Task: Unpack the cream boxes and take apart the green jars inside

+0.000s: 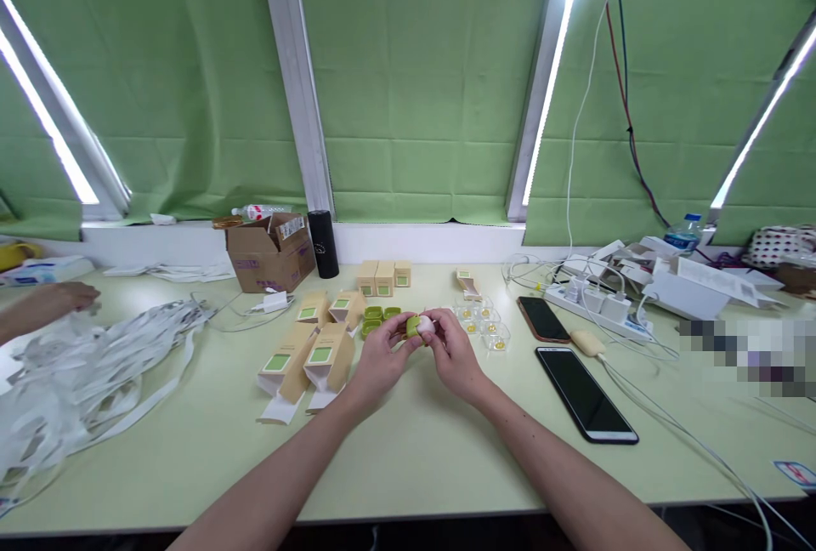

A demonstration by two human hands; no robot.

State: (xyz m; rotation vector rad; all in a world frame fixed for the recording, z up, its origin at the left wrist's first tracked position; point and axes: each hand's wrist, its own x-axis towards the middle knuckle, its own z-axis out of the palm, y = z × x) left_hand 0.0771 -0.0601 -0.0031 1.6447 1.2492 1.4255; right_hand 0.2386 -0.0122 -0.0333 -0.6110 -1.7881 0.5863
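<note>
Both hands meet over the middle of the table, holding a small rounded green-and-white piece point(419, 326) whose exact kind I cannot make out. My left hand point(383, 351) pinches its green side, and my right hand point(455, 351) grips the white side. Just left of my left fingers sit several small green square cups point(373, 323). Several clear little containers with yellow bits inside point(494, 335) lie beyond my right hand. Open kraft boxes with green labels point(328, 355) lie to the left, flaps out. Closed small boxes point(383, 278) stand farther back, and another open box point(468, 283) lies back right.
Two phones point(586, 394) point(543, 319), a power strip point(597, 309) and cables occupy the right. White straps point(108, 372) heap at left, near another person's hand point(73, 296). A cardboard carton point(268, 253) and black cylinder point(323, 245) stand at the back.
</note>
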